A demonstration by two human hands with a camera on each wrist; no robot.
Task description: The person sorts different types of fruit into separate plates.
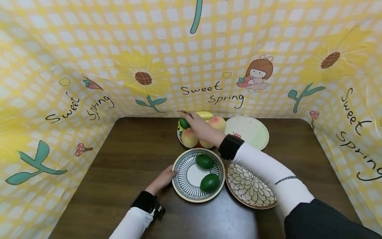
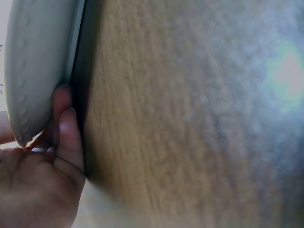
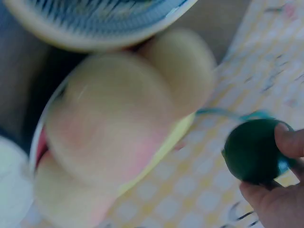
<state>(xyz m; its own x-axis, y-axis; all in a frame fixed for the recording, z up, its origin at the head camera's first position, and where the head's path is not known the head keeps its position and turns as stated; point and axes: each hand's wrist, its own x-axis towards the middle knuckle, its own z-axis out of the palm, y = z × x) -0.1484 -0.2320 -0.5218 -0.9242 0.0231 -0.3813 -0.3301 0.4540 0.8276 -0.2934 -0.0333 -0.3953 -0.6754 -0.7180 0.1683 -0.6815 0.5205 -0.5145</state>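
Observation:
My left hand [image 1: 162,179] grips the left rim of a white plate [image 1: 186,194] with a dark striped pattern. The thumb lies over the rim, and fingers [image 2: 70,130] reach under it in the left wrist view. Two glossy dark green oval fruits [image 1: 210,183] lie on the plate's right half. Over the fruit bowl [image 1: 180,135] behind, my right hand [image 1: 200,126] pinches another green oval fruit [image 3: 256,151] between thumb and fingers. Peaches [image 1: 189,138] and a yellow banana [image 1: 204,115] fill the bowl, partly hidden by the hand.
A brown plate with a petal pattern [image 1: 252,189] stands right of the striped plate, partly under my right forearm. Behind it lies a pale green round plate [image 1: 253,131]. A yellow checked cloth [image 1: 167,39] walls the brown table [image 1: 128,159] at the back and sides.

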